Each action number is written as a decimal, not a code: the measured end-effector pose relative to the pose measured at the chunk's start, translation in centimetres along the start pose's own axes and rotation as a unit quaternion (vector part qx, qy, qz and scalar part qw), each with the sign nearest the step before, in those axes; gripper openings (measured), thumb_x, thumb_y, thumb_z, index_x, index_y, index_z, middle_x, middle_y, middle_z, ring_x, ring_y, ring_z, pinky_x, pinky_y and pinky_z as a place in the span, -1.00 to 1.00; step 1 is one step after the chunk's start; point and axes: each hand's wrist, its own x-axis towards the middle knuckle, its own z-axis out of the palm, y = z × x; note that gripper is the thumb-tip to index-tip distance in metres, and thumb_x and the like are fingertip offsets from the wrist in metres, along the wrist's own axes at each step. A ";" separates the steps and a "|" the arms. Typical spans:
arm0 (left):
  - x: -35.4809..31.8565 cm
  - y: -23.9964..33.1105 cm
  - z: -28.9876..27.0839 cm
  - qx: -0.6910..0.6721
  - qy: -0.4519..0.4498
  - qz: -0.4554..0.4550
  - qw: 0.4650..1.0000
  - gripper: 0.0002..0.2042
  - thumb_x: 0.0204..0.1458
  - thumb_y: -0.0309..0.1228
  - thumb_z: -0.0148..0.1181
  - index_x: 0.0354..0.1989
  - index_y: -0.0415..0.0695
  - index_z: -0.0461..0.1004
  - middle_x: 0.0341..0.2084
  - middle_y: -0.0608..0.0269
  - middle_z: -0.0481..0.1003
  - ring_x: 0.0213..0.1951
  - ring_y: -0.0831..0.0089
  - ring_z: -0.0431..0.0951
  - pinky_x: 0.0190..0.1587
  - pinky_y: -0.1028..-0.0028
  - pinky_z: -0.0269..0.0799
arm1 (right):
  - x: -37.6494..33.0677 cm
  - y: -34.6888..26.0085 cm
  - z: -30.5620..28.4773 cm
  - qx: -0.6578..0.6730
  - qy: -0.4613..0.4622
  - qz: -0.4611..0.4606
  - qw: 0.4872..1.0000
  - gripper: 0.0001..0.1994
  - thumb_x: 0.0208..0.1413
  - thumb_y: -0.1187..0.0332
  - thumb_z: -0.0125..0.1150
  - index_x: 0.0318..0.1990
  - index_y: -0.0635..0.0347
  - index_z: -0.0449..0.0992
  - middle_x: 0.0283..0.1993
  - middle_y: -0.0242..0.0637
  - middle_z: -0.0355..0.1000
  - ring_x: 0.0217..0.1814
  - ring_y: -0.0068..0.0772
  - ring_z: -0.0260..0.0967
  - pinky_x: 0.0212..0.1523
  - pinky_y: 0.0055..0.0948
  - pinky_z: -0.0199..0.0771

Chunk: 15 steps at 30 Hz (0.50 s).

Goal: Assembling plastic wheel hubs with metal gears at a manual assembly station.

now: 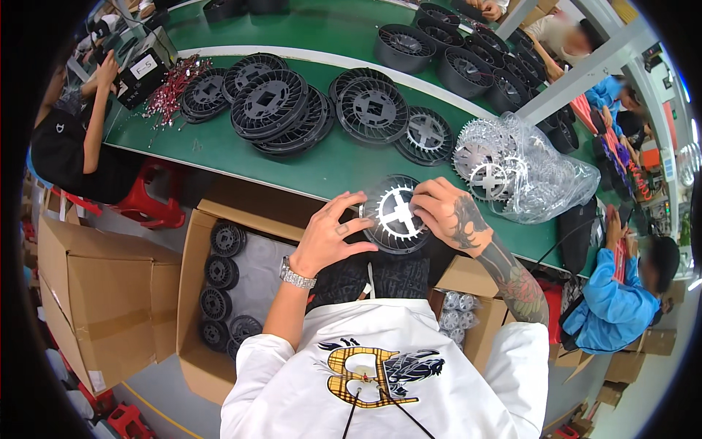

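A round black plastic grille (373, 233) with a silver cross-shaped, toothed insert (397, 214) is between my hands, over the table's near edge and my lap. My right hand (447, 216) curls its fingers around the right rim, with fingertips by the silver insert. At the left rim, my left hand (330, 233) has its thumb low and its fingers higher, with fingertips against the edge. Just beyond, a similar grille with a silver insert (425, 132) lies on the green table. A clear plastic bag (545, 183) of silver inserts lies to the right.
Stacked black grilles (269, 102) and a red-and-white pile of small parts (179, 84) lie on the table (212, 152). Black round housings (464, 72) stand at the far right. An open carton (189, 307) holds black round parts; another (486, 322) holds bagged silver pieces. Several co-workers sit nearby.
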 end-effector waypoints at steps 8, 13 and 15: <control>0.0 -0.4 0.0 -0.019 -0.009 -0.021 1.000 -0.55 -0.20 -0.06 0.59 -0.17 -0.01 0.63 0.12 0.20 0.51 0.17 0.11 0.55 0.29 0.09 0.46 | -0.1 0.3 0.2 -0.002 -0.012 0.010 1.000 -0.86 0.06 0.47 0.36 -0.20 0.19 0.62 -0.07 -0.33 0.48 -0.01 -0.20 0.46 -0.06 -0.25 0.55; 0.1 -0.2 -0.1 -0.018 -0.020 -0.025 0.999 -0.51 -0.21 -0.04 0.59 -0.14 -0.02 0.62 0.15 0.19 0.50 0.19 0.09 0.54 0.31 0.08 0.44 | -0.1 0.2 0.3 0.004 -0.011 0.003 1.000 -0.84 0.04 0.48 0.38 -0.19 0.20 0.62 -0.07 -0.31 0.48 -0.01 -0.19 0.46 -0.05 -0.25 0.55; 0.2 -0.1 -0.2 -0.011 -0.024 -0.029 0.999 -0.49 -0.22 -0.02 0.59 -0.14 -0.01 0.61 0.16 0.19 0.49 0.19 0.08 0.54 0.31 0.08 0.43 | 0.0 0.2 0.5 0.003 -0.011 0.002 1.000 -0.84 0.04 0.48 0.38 -0.19 0.20 0.62 -0.07 -0.31 0.48 -0.01 -0.19 0.46 -0.05 -0.25 0.55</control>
